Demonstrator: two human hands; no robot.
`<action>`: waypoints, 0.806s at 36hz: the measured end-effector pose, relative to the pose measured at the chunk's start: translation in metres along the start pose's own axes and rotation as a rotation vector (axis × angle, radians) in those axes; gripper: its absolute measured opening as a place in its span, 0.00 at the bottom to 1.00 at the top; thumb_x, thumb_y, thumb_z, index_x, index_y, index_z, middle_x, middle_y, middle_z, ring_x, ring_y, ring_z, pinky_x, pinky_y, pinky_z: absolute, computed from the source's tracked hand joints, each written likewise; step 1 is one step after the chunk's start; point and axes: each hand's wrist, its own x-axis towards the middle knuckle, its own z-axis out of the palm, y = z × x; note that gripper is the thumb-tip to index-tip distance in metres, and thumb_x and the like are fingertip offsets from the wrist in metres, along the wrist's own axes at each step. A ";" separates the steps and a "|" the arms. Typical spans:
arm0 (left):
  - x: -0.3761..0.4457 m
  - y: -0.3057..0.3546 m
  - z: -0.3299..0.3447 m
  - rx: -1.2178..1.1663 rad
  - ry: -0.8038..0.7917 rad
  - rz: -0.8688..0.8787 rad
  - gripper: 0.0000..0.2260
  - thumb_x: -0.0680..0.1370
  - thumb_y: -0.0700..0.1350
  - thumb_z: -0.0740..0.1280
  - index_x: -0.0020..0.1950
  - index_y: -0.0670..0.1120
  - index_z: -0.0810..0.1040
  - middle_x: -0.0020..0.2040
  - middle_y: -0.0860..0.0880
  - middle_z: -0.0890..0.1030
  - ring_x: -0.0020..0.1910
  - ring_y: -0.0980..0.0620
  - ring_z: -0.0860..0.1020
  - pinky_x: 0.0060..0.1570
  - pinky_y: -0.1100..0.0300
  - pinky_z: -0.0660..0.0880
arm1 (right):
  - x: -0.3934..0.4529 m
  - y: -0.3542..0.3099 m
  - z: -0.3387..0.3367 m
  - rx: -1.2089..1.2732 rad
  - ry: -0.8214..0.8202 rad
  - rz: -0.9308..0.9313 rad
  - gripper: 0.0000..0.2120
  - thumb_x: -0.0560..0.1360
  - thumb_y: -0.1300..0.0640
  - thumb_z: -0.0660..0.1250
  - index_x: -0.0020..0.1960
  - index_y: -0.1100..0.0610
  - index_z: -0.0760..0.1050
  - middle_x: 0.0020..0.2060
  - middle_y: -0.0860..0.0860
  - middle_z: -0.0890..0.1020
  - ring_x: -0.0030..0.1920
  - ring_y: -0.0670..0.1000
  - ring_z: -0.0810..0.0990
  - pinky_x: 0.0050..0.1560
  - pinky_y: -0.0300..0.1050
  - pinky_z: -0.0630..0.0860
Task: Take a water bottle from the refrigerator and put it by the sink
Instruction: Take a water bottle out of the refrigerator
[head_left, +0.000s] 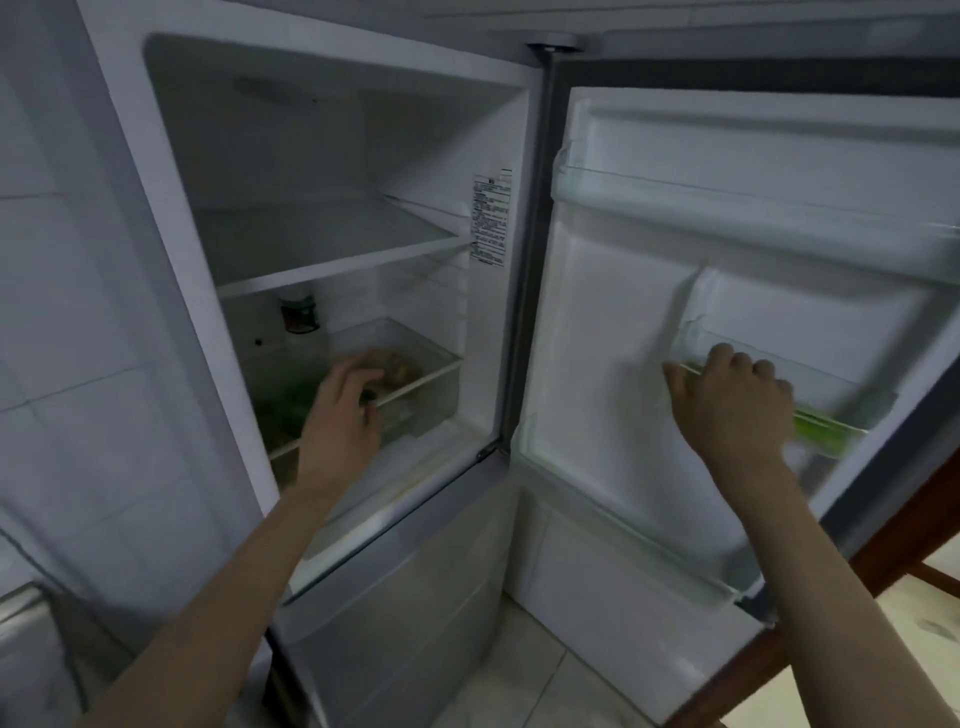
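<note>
Open white refrigerator (332, 249): left hand (340, 410) reaches in, fingers spread, empty; right hand (732, 400) curls over clear plastic door shelf (831, 382), steadying it.

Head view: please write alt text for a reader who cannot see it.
A person's left hand reaches into an open refrigerator toward its lower shelf, where a bottle stands at the back. The right hand grips the rim of a door bin on the open door.
</note>
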 end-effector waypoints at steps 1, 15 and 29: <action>0.014 -0.003 0.006 -0.032 -0.059 -0.084 0.16 0.79 0.37 0.67 0.66 0.48 0.77 0.70 0.49 0.73 0.66 0.48 0.76 0.67 0.50 0.77 | 0.006 -0.012 0.004 0.014 0.014 0.019 0.25 0.81 0.45 0.63 0.56 0.69 0.74 0.50 0.69 0.81 0.53 0.69 0.79 0.51 0.60 0.75; 0.192 -0.106 0.049 -0.255 0.126 -0.875 0.25 0.76 0.43 0.75 0.71 0.38 0.74 0.67 0.39 0.79 0.66 0.38 0.79 0.69 0.47 0.76 | 0.104 -0.183 0.140 0.365 0.167 -0.719 0.13 0.78 0.56 0.68 0.58 0.63 0.80 0.57 0.62 0.82 0.62 0.65 0.81 0.60 0.60 0.81; 0.229 -0.198 0.110 -0.304 0.223 -0.893 0.14 0.73 0.49 0.78 0.34 0.51 0.75 0.34 0.53 0.79 0.36 0.56 0.78 0.48 0.55 0.79 | 0.153 -0.239 0.233 0.182 0.226 -0.502 0.42 0.80 0.42 0.57 0.81 0.68 0.48 0.82 0.65 0.49 0.82 0.67 0.47 0.82 0.59 0.47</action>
